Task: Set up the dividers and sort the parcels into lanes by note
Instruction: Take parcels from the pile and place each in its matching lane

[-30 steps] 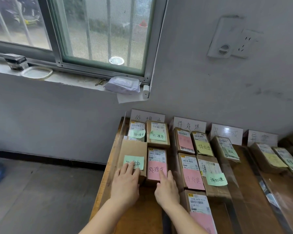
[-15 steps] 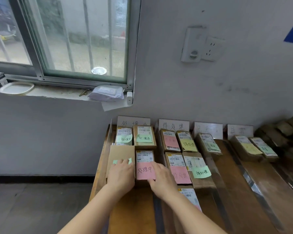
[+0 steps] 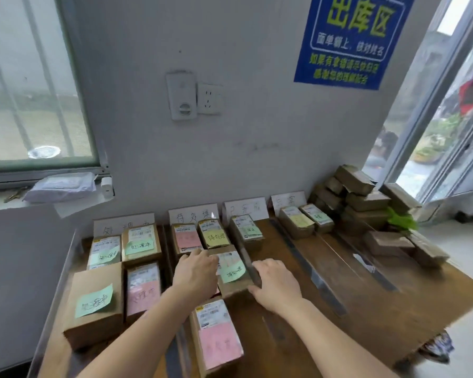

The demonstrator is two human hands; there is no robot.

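Note:
Brown parcels with coloured notes lie in lanes on a wooden table [image 3: 325, 309], split by clear dividers [image 3: 309, 268]. My left hand [image 3: 195, 274] lies flat on a parcel in the second lane and hides most of it. Right beside it sits a parcel with a green note [image 3: 231, 271]. My right hand [image 3: 277, 285] presses against that parcel's right side, next to a divider [image 3: 246, 257]. A parcel with a pink note [image 3: 217, 339] lies nearest me. White label cards [image 3: 193, 212] stand at the back of each lane.
A loose pile of brown parcels [image 3: 366, 203] fills the table's far right corner, with something green [image 3: 400, 221] beside it. The first lane holds several parcels [image 3: 94, 304]. A white packet [image 3: 60, 186] rests on the windowsill. A doorway stands open at the right.
Both hands have moved right from the first lane's front parcels to the second lane. My view has swung right, bringing in the parcel pile and the doorway.

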